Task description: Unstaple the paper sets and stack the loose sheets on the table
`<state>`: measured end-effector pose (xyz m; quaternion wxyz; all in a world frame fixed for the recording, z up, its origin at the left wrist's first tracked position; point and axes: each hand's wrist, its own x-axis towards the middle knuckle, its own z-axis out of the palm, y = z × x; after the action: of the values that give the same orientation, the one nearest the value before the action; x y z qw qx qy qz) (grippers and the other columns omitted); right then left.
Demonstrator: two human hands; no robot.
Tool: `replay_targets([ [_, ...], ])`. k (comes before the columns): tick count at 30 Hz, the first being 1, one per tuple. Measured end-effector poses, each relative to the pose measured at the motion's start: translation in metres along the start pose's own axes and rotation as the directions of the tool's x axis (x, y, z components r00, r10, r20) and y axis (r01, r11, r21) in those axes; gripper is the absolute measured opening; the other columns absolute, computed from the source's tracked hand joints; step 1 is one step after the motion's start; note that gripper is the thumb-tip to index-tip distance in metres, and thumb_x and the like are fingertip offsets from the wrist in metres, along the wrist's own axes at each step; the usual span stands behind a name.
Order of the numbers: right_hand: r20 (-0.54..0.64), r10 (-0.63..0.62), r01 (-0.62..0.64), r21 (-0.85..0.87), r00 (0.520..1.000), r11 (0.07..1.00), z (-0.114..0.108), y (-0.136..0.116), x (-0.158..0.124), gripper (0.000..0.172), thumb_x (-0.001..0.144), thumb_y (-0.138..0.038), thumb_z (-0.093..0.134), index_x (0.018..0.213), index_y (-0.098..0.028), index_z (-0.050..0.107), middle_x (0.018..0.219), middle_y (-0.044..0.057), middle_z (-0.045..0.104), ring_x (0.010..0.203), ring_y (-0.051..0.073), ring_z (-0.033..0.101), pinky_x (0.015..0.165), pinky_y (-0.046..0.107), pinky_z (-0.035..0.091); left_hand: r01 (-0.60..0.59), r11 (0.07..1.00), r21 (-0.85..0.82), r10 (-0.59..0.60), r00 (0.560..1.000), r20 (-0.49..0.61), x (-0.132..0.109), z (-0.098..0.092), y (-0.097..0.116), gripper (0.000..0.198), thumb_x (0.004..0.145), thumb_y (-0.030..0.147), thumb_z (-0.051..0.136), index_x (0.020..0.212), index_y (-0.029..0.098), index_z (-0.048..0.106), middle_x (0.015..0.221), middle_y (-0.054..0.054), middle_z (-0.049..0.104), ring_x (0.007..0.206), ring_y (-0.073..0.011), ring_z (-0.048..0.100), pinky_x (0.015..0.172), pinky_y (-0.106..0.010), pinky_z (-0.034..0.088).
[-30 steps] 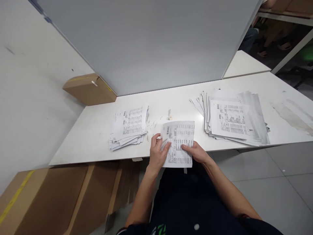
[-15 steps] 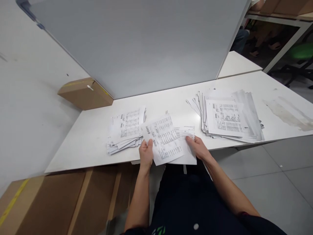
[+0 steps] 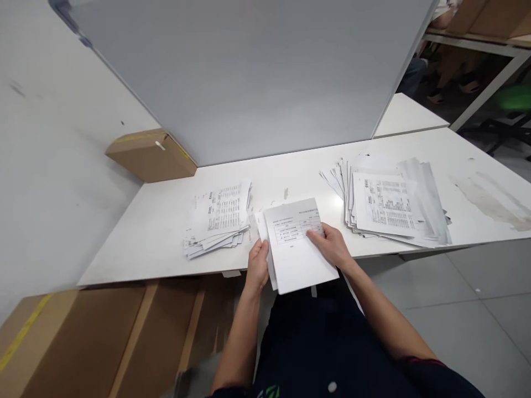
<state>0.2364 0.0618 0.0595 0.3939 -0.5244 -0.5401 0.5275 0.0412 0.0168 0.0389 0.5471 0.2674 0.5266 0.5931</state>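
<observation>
My right hand [image 3: 331,246] pinches a white sheet of paper [image 3: 305,265] with a printed table, thumb on top. Beneath it, mostly covered, lies another sheet [image 3: 271,270], whose left edge is gripped by my left hand [image 3: 258,264]. Both sheets overlap in front of my body at the table's near edge. Left of my hands is a loose stack of printed papers [image 3: 224,213]. To the right lies a larger, fanned pile of printed papers [image 3: 388,204].
A white table [image 3: 145,232] runs along a tall grey-white panel [image 3: 265,83]. A cardboard box [image 3: 153,155] sits at its back left corner, and larger cartons [image 3: 95,337] stand below on the left. Part of a seated person [image 3: 415,72] shows behind at the upper right.
The sheet in my right hand has come over the one in my left hand, covering most of its print. Both hands have shifted slightly; the two piles look unchanged.
</observation>
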Motion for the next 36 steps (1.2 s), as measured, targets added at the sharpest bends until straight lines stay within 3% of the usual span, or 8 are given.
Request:
replay_targets([
  [7, 0.037, -0.033, 0.038, -0.134, 0.999, 0.99, 0.025, 0.015, 0.0, 0.032, 0.079, -0.045, 0.05, 0.097, -0.02, 0.061, 0.097, 0.006, 0.065, 0.085, 0.022, 0.059, 0.069, 0.034, 0.047, -0.127, 0.983, 0.129, 0.124, 0.992, 0.032, -0.012, 0.005, 0.001, 0.044, 0.081, 0.044, 0.052, 0.113, 0.014, 0.054, 0.113, -0.013, 0.062, 0.102, -0.0223, 0.059, 0.087, -0.037, 0.048],
  [11, -0.13, -0.108, 0.078, -0.217, 0.986, 0.973, 0.022, 0.014, -0.003, 0.045, 0.075, -0.049, 0.056, 0.108, -0.018, 0.055, 0.105, 0.011, 0.059, 0.088, 0.024, 0.055, 0.072, 0.038, 0.046, -0.223, 0.948, 0.226, 0.216, 0.975, 0.053, -0.019, 0.006, 0.011, 0.04, 0.082, 0.04, 0.051, 0.114, 0.017, 0.054, 0.115, -0.011, 0.061, 0.105, -0.0214, 0.057, 0.092, -0.037, 0.045],
  [14, -0.055, -0.116, 0.118, 0.018, 0.992, 0.993, 0.012, 0.001, -0.005, 0.055, 0.074, -0.045, 0.059, 0.123, -0.023, 0.046, 0.119, 0.01, 0.053, 0.103, 0.023, 0.052, 0.083, 0.038, 0.045, -0.289, 0.925, 0.249, 0.277, 0.957, 0.082, -0.024, 0.007, 0.022, 0.039, 0.081, 0.04, 0.053, 0.111, 0.017, 0.057, 0.112, -0.01, 0.062, 0.105, -0.0222, 0.057, 0.093, -0.038, 0.044],
  [17, 0.128, -0.158, 0.122, 0.254, 0.979, 0.96, 0.003, -0.017, -0.01, 0.037, 0.079, -0.043, 0.056, 0.11, -0.025, 0.055, 0.109, 0.006, 0.061, 0.1, 0.021, 0.055, 0.087, 0.037, 0.044, -0.37, 0.888, 0.272, 0.356, 0.929, 0.102, -0.026, 0.007, 0.03, 0.037, 0.079, 0.041, 0.055, 0.106, 0.017, 0.061, 0.106, -0.008, 0.064, 0.104, -0.0226, 0.057, 0.092, -0.037, 0.045],
  [21, 0.036, -0.236, 0.22, 0.245, 0.971, 0.944, -0.001, -0.025, -0.015, 0.025, 0.079, -0.041, 0.056, 0.097, -0.024, 0.06, 0.096, 0.004, 0.064, 0.093, 0.022, 0.058, 0.083, 0.035, 0.045, -0.46, 0.825, 0.327, 0.461, 0.884, 0.081, -0.022, 0.007, 0.03, 0.032, 0.078, 0.039, 0.057, 0.101, 0.018, 0.062, 0.098, -0.007, 0.066, 0.097, -0.0215, 0.059, 0.087, -0.034, 0.047],
  [31, 0.051, -0.25, 0.235, 0.211, 0.967, 0.949, 0.005, -0.002, -0.009, 0.024, 0.082, -0.041, 0.052, 0.097, -0.023, 0.058, 0.096, 0.004, 0.063, 0.087, 0.02, 0.057, 0.079, 0.032, 0.045, -0.451, 0.791, 0.414, 0.485, 0.874, 0.025, -0.015, 0.009, 0.021, 0.023, 0.08, 0.04, 0.053, 0.082, 0.019, 0.062, 0.078, -0.003, 0.064, 0.077, -0.0164, 0.059, 0.071, -0.027, 0.046],
  [34, 0.008, -0.237, 0.233, 0.145, 0.972, 0.962, 0.01, 0.0, -0.006, 0.023, 0.082, -0.042, 0.049, 0.092, -0.023, 0.056, 0.086, 0.003, 0.062, 0.08, 0.019, 0.056, 0.071, 0.029, 0.045, -0.461, 0.798, 0.389, 0.516, 0.856, -0.044, -0.01, 0.016, 0.02, 0.025, 0.081, 0.041, 0.052, 0.084, 0.019, 0.061, 0.078, -0.002, 0.063, 0.078, -0.0162, 0.059, 0.07, -0.026, 0.046],
  [36, -0.05, -0.222, 0.224, 0.041, 0.974, 0.974, 0.014, 0.006, -0.001, 0.022, 0.082, -0.043, 0.048, 0.086, -0.022, 0.054, 0.075, 0.001, 0.059, 0.07, 0.017, 0.053, 0.062, 0.027, 0.043, -0.432, 0.831, 0.351, 0.48, 0.875, -0.059, -0.005, 0.019, 0.016, 0.026, 0.081, 0.042, 0.052, 0.086, 0.018, 0.06, 0.081, -0.002, 0.064, 0.079, -0.0158, 0.059, 0.07, -0.026, 0.046],
])
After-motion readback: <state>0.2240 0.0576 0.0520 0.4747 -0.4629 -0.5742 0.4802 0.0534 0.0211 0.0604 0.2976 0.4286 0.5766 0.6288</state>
